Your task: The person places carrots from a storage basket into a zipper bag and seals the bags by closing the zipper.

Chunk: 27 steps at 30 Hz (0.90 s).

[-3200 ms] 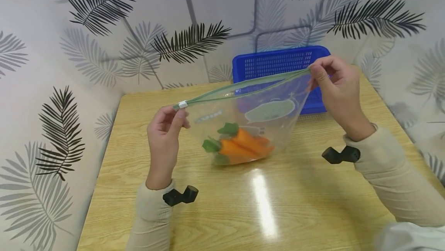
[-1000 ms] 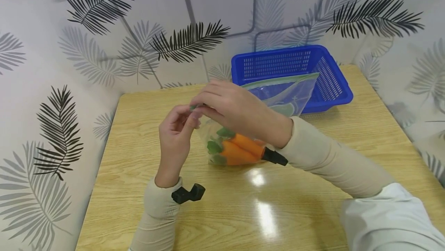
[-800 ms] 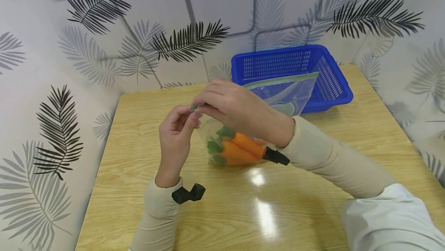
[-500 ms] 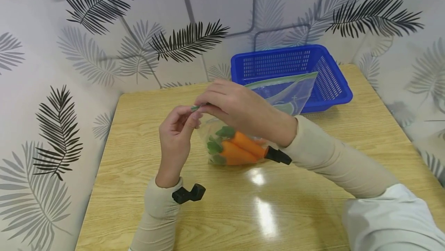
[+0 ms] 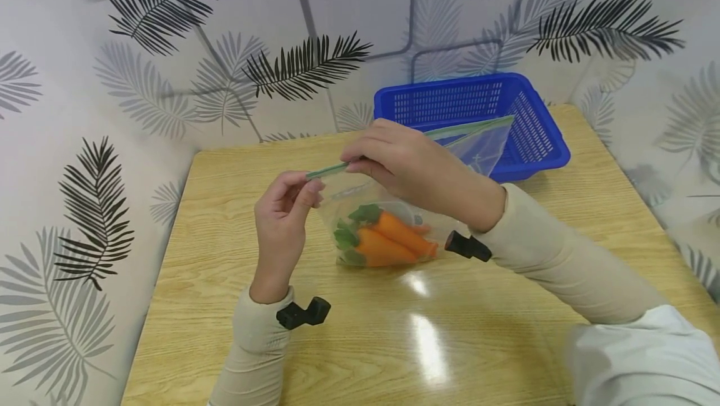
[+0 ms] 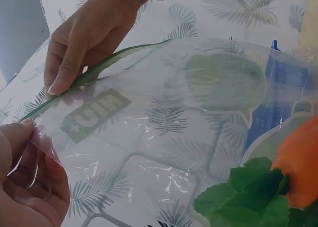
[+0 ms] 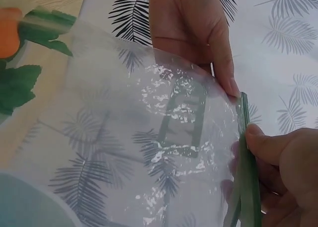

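A clear zip bag (image 5: 340, 192) with a green top edge (image 5: 326, 170) stands on the table, its lower part holding orange carrots (image 5: 394, 240) with green leafy tops. My left hand (image 5: 281, 215) pinches the bag's top left corner between thumb and fingers. A short way along the same edge, my right hand (image 5: 413, 168) pinches the green strip, also seen in the right wrist view, where its thumb presses on the strip (image 7: 250, 182). The white slider is hidden. Right of my right hand, the two lips of the bag's mouth stand apart. Printed lettering (image 6: 97, 115) shows through the film.
A blue plastic basket (image 5: 542, 137) stands behind the bag at the table's far right, overlapped by the bag's right corner. The wooden table (image 5: 214, 218) meets a leaf-patterned wall (image 5: 236, 19) at the back. Black cameras (image 5: 304, 313) sit on both wrists.
Earlier both hands held the bag's opposite corners, with the white slider at the left. My right hand then crossed to the left corner and has now slid rightward along the green edge.
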Available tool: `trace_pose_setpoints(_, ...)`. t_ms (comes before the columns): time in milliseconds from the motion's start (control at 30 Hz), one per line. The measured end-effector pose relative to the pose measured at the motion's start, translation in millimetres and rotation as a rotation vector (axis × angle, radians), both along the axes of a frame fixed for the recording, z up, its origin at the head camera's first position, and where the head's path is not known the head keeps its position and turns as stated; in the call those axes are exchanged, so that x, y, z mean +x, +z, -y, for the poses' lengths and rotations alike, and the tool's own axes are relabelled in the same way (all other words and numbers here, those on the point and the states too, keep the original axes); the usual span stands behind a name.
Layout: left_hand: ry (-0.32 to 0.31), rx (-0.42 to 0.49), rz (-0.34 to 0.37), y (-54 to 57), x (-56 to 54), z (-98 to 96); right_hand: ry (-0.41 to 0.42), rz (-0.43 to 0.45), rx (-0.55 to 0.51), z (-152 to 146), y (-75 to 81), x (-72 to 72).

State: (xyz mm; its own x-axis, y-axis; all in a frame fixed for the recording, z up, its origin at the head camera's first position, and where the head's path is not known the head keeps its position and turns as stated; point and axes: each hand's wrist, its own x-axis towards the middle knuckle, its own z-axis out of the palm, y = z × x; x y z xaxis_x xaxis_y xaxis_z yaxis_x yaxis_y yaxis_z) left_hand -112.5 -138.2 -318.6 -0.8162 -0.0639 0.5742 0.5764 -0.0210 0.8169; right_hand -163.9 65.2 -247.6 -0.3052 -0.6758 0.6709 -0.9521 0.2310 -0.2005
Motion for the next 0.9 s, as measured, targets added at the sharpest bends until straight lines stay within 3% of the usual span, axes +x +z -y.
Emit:
trace_pose_setpoints(467,0.027,-0.023,0.014,-3.6,-2.2,8.5,-0.083,0.050,0.051,-39,1.7,-7.5)
trace_pose_setpoints(900,0.043,-0.002,0.018,-1.9,-2.3,14.9,-0.199,0.045,-0.004,-86,1.4,-12.2)
